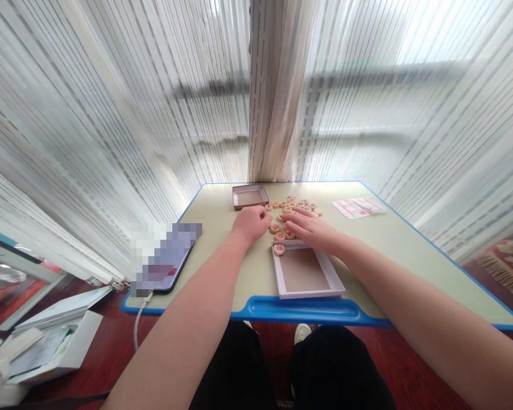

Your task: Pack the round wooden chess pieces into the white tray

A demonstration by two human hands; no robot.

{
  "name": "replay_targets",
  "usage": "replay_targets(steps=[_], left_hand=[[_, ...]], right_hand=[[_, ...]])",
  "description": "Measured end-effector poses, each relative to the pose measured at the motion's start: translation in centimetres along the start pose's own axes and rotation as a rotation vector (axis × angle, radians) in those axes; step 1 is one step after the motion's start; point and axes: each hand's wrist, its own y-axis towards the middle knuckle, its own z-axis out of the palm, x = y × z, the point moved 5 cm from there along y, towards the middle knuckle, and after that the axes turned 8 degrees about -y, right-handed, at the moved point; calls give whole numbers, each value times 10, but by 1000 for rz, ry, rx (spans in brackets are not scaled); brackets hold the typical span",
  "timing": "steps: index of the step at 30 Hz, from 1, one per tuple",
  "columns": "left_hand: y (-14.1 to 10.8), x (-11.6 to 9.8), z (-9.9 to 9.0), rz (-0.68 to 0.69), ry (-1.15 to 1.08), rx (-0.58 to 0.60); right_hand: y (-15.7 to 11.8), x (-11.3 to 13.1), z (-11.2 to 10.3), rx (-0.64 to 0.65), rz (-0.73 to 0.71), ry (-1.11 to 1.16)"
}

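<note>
Round wooden pieces with red or dark characters (281, 236) lie in a loose cluster near the middle of the table. My left hand (252, 222) is curled closed at the cluster's left side; what its fingers hold, if anything, is hidden. My right hand (306, 226) rests palm down over the pieces with its fingers spread. Just in front of the cluster is a shallow white box (310, 295), with one red-marked piece (279, 249) in its back left corner. Behind my left hand sits a second shallow box (250, 197) with brown sides, its inside bare.
A phone (171, 265) with a white cable (137, 324) lies at the table's left. A thin sheet with red print (359, 207) is at the back right. The blue table edge (303, 310) has a groove in front. Curtains (273, 91) hang behind.
</note>
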Motion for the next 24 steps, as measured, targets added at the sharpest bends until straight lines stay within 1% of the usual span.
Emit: replay_targets(steps=[5,8,10,13,16,18,21,22,24], left_hand=[[-1,-4,1,30,72,31],[-2,-4,1,15,95,35],[-3,-4,1,15,117,51],[-3,-5,3,18,153,86],[-3,-4,2,-3,179,94],[-2,-2,-1,-33,190,46],[0,4,-5,-82,188,-27],[0,6,-4,-94,190,-21],[1,8,-1,-105,202,27]], right_hand=[[-4,9,-8,-90,-107,-69],[-3,6,-8,-146,-107,-109],[-2,4,-5,-143,-115,-133],[-1,4,-2,-88,-158,-146],[-3,7,-4,-74,-198,-120],[-4,8,-6,-81,-180,-112],[-5,5,-9,-101,-103,-99],[-5,5,-10,-114,-91,-88],[-6,7,-11,-136,-104,-61]])
